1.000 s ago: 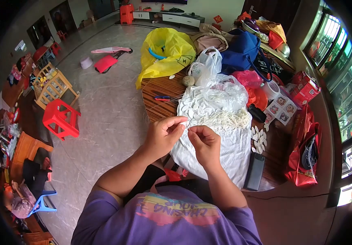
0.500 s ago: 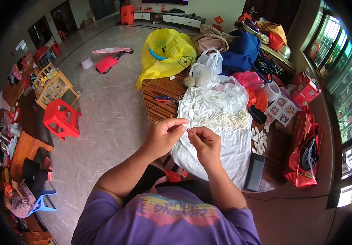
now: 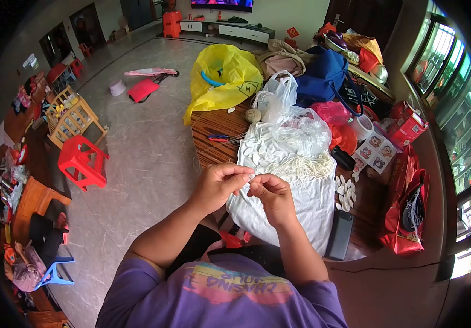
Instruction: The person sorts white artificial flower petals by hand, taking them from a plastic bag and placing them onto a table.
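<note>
My left hand pinches a small white piece between thumb and forefinger, above the white cloth. Close beside it, my right hand is closed in a pinch at the same piece; whatever lies between its fingertips is too small to make out. Beyond the hands, a bundle of cream cord rests on the cloth. White flat pieces are spread to the left of the cord. More white oval pieces lie on the wooden table at the right.
A phone lies at the table's near right edge. Pliers with red and blue handles are at the left. Behind stand a yellow bag, clear plastic bags and a blue bag. A red stool stands on the floor.
Both hands stay pinched together over the cloth, with a slight shift of the fingers. The whole view has moved a little, so the table sits slightly lower.
</note>
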`<act>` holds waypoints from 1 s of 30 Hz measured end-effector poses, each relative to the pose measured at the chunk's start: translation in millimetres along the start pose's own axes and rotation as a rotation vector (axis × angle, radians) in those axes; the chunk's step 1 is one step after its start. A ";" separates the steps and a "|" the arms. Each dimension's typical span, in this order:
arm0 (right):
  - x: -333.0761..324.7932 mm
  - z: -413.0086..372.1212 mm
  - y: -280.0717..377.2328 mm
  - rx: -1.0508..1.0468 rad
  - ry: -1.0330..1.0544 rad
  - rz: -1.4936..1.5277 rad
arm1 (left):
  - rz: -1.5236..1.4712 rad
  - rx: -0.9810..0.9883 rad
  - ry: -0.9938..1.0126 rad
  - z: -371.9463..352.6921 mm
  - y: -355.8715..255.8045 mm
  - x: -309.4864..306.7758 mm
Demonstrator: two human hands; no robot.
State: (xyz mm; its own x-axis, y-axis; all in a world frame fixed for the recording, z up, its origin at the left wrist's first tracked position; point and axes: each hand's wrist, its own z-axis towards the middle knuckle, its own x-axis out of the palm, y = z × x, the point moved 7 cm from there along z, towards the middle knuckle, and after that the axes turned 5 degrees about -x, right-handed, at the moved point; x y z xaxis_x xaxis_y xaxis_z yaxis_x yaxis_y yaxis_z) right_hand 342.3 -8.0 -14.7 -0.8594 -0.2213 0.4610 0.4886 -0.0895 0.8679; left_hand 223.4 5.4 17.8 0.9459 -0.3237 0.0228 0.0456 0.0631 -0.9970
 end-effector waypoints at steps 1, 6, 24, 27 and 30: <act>1.0 -0.5 -0.4 0.020 -0.010 0.022 | 0.008 0.003 -0.007 0.1 0.3 0.3; 1.0 0.8 -0.1 0.028 -0.065 0.075 | 0.074 0.057 -0.029 -3.0 -2.7 5.7; 78.9 -50.5 38.7 -0.898 0.250 -1.297 | 0.320 0.062 -0.162 10.5 3.7 -3.0; 83.3 -48.8 31.6 -0.866 0.266 -1.376 | 0.362 0.076 -0.193 9.1 0.5 -4.7; 86.7 -52.1 29.9 -0.949 0.269 -1.441 | 0.381 0.086 -0.197 11.1 8.0 -7.8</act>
State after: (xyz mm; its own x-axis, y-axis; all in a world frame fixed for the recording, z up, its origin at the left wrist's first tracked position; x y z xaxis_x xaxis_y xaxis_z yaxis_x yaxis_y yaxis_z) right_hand 290.3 -80.5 41.6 -0.6498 0.4075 -0.6416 -0.5823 -0.8094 0.0756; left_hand 220.0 18.8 10.4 0.9433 -0.0765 -0.3230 -0.2994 0.2238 -0.9275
